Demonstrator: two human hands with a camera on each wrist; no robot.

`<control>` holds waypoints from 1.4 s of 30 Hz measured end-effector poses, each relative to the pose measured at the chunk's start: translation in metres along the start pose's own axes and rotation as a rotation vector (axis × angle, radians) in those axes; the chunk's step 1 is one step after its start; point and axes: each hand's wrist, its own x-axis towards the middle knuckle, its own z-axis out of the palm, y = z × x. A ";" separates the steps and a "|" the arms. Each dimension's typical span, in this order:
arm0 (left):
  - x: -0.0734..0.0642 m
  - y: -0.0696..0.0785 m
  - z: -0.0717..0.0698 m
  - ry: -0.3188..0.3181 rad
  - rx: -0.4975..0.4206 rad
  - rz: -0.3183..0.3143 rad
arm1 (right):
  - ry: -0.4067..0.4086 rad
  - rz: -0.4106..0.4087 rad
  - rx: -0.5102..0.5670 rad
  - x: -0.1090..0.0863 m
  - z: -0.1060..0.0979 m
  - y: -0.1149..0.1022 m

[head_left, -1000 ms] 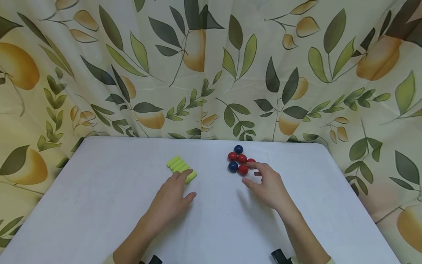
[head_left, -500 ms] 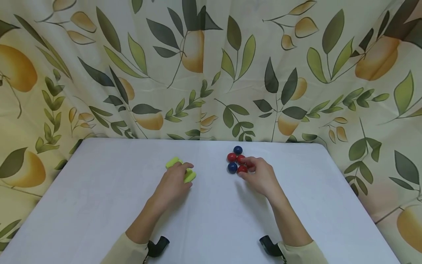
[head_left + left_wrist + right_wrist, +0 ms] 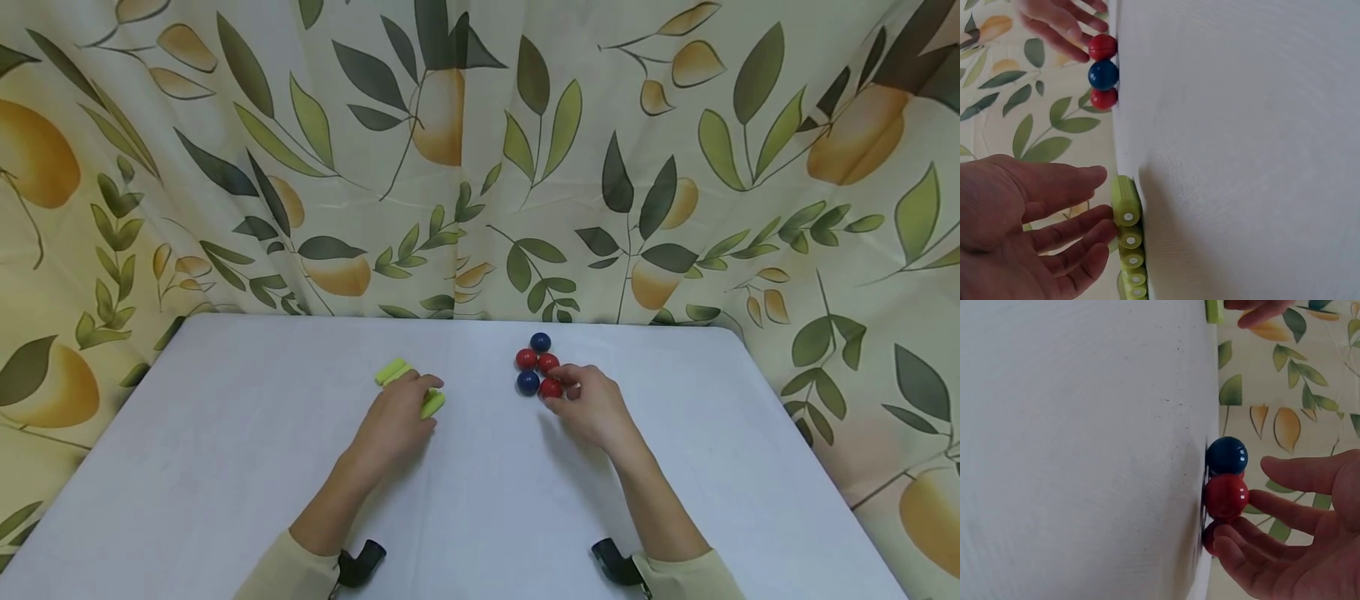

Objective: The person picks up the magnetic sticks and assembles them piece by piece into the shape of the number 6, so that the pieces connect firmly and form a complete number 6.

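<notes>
My left hand [image 3: 397, 417]: fingers parted, over the green sticks [image 3: 1126, 203], left on the worktop [image 3: 225, 433].
My right hand [image 3: 597, 408]: fingers parted, beside the red balls [image 3: 548, 363] and blue balls [image 3: 528, 383], far right.

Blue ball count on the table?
2. In the head view: far blue ball behind the red balls; near blue ball just left of the nearest red ball. The right hand may hide others.

Leaf-print cloth [image 3: 495, 283] behind a white table [image 3: 480, 500]
</notes>
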 end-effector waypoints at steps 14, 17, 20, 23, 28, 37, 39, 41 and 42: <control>-0.002 -0.002 0.006 -0.028 0.022 0.010 | 0.007 -0.012 0.010 -0.001 0.002 0.006; -0.003 -0.003 0.006 -0.022 0.028 0.029 | 0.006 -0.008 0.022 -0.001 0.002 0.007; -0.004 -0.003 0.006 -0.014 0.019 0.044 | 0.003 0.000 0.033 -0.002 0.002 0.008; -0.004 -0.004 0.006 -0.019 0.009 0.044 | -0.003 0.005 0.037 -0.001 0.002 0.008; -0.003 -0.005 0.007 -0.025 0.011 0.066 | 0.000 0.008 0.025 0.002 0.001 0.008; -0.002 -0.004 0.009 -0.055 0.013 0.087 | -0.004 0.010 0.001 0.004 0.000 0.010; -0.002 -0.004 0.009 -0.059 0.013 0.093 | -0.006 0.017 -0.004 0.005 0.000 0.010; -0.002 -0.004 0.009 -0.061 0.014 0.097 | -0.010 0.022 -0.007 0.005 0.000 0.010; -0.002 -0.003 0.009 -0.062 0.011 0.095 | -0.012 0.023 -0.009 0.005 0.000 0.010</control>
